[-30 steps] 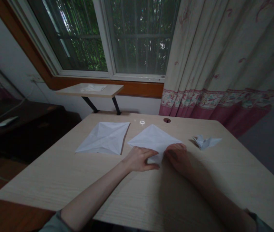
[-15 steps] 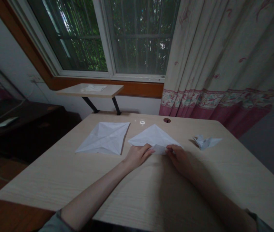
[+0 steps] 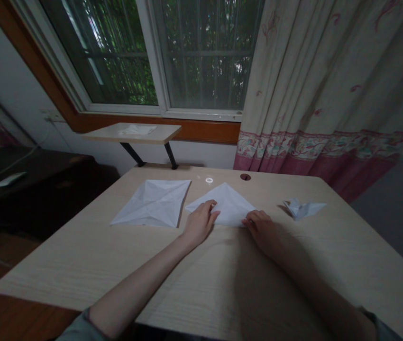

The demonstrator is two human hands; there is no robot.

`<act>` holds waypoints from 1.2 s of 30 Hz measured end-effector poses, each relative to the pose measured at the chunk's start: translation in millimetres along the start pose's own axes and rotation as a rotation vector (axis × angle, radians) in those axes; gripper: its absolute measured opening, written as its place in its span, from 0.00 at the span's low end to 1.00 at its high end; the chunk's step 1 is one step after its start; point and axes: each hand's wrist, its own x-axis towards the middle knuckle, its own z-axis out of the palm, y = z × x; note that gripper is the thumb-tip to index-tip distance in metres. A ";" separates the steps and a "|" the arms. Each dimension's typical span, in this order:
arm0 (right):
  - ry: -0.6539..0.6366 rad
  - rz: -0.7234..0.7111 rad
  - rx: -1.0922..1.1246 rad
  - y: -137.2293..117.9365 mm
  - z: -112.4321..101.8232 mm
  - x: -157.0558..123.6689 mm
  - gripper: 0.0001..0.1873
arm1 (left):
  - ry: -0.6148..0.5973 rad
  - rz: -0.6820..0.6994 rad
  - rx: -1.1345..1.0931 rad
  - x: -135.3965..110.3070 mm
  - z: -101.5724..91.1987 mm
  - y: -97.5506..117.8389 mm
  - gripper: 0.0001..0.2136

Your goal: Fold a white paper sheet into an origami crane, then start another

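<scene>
A white sheet of paper (image 3: 228,206) lies in front of me on the desk, its far corner pointing toward the window and its near edge roughly straight. My left hand (image 3: 201,221) rests on its left part, the thumb apart from the curved fingers. At the sheet's near right edge, my right hand (image 3: 260,227) has its fingertips and thumb closed on the paper. To the left lies a second white sheet (image 3: 155,203), spread out with crease lines. A small folded paper figure (image 3: 303,208), with pointed ends, sits at the right.
The pale wooden desk (image 3: 116,270) has a round cable hole (image 3: 245,177) near its back edge. A small raised shelf (image 3: 109,132) on black legs holds more white paper (image 3: 139,129). Behind are a window and a patterned curtain (image 3: 294,94); a dark table (image 3: 45,166) stands at left.
My left hand has shifted slightly left and its thumb has parted from the fingers. The near strip of paper between my hands now lies flatter. My right hand has barely moved.
</scene>
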 end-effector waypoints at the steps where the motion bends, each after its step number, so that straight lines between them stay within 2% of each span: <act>1: 0.005 0.000 0.006 -0.1 -0.3 -0.2 0.13 | 0.001 0.002 -0.015 0.2 0.1 0.0 0.13; 4: 0.025 -0.008 0.012 0.0 0.0 -1.0 0.14 | 0.046 0.072 -0.028 0.3 -0.6 0.7 0.16; 9: 0.012 -0.019 -0.013 0.5 -0.3 -1.6 0.14 | 0.124 0.379 0.090 -0.7 -4.7 2.8 0.25; 13: -0.015 -0.030 -0.025 2.1 -1.2 -1.4 0.13 | 0.020 0.583 0.256 -1.5 -6.9 8.1 0.27; 16: -0.002 -0.055 -0.010 3.4 -1.5 -1.0 0.12 | -0.093 0.663 0.363 -2.1 -4.8 12.8 0.25; 21: -0.014 -0.056 -0.006 0.8 -3.0 -0.2 0.11 | -0.184 0.667 0.441 -3.9 -0.6 16.4 0.24; 28: -0.026 -0.009 -0.016 -0.3 0.3 -2.4 0.04 | -0.172 0.617 0.494 -4.1 0.0 17.1 0.27; 33: 0.067 0.000 0.025 5.2 7.6 -6.0 0.11 | -0.147 0.568 0.506 -4.1 -0.3 17.0 0.27; 36: 0.110 0.017 0.055 7.0 9.3 -6.7 0.11 | -0.123 0.539 0.495 -3.9 -1.2 17.1 0.25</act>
